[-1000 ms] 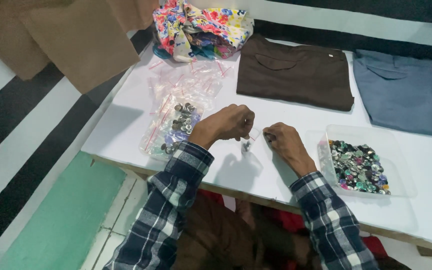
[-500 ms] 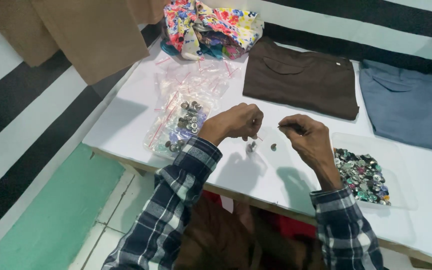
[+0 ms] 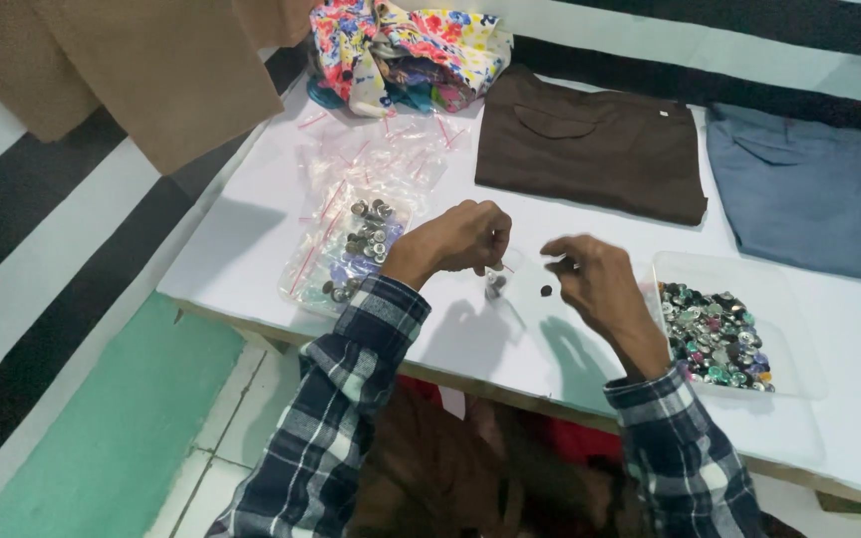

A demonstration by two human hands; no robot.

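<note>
My left hand [image 3: 460,239] is closed above the white table [image 3: 251,249], pinching the top of a small clear plastic bag [image 3: 497,282] with a few dark buttons in it. My right hand [image 3: 595,284] hovers just to the right, fingers curled near the bag's mouth; whether a button sits between the fingertips is too small to tell. One dark button [image 3: 546,291] lies on the table between my hands. Both arms wear plaid sleeves.
A clear tray [image 3: 789,344] of several mixed buttons sits at the right. Small filled clear bags [image 3: 356,249] lie to the left. Folded brown [image 3: 590,144] and blue-grey [image 3: 814,189] garments and a floral cloth [image 3: 401,50] lie at the back. Tan fabric [image 3: 151,70] hangs at left.
My right hand has lifted off the table and moved right then back toward the bag. The left hand has stayed at the bag. The view has shifted slightly.
</note>
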